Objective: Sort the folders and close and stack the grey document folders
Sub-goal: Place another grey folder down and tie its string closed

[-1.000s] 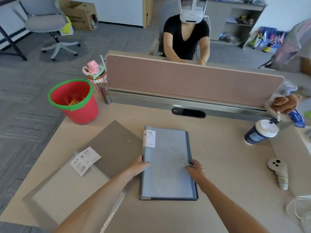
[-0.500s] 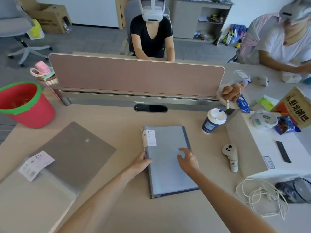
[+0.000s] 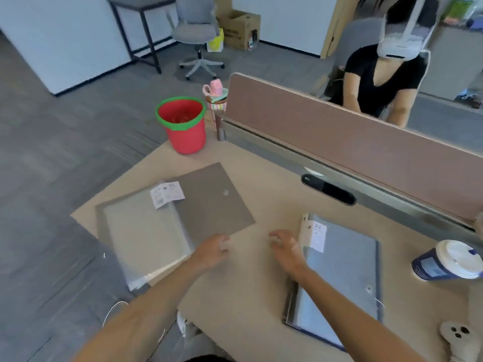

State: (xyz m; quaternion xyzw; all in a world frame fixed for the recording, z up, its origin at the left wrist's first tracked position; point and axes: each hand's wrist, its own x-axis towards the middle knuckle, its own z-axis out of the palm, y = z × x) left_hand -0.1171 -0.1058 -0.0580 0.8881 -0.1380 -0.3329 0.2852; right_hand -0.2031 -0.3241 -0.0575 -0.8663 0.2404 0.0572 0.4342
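1. A white controller (image 3: 456,335) lies at the lower right corner of the frame, on the desk (image 3: 251,291).
2. The left hand (image 3: 211,250) is at lower centre, fingers curled loosely and holding nothing; its fingertips rest at the near corner of the grey folder (image 3: 180,218); whether they press on it I cannot tell.
3. The right hand (image 3: 286,248) is just right of centre, open with fingers spread, holding nothing; it sits beside the left edge of the blue folder (image 3: 345,278).
4. The blue folder lies closed and flat at lower right, with a white label (image 3: 315,236) at its far left corner; a paper cup (image 3: 448,259) with a white lid stands near it at the right edge.
5. The grey folder lies open at centre left, a clear sleeve on its left half and a white tag (image 3: 167,194) at the top; the two folders are apart.
6. A red bucket (image 3: 184,126) with a green rim stands at upper centre by the desk's far corner; a brown divider (image 3: 352,126) runs toward the upper right, with a person in a black top behind it.
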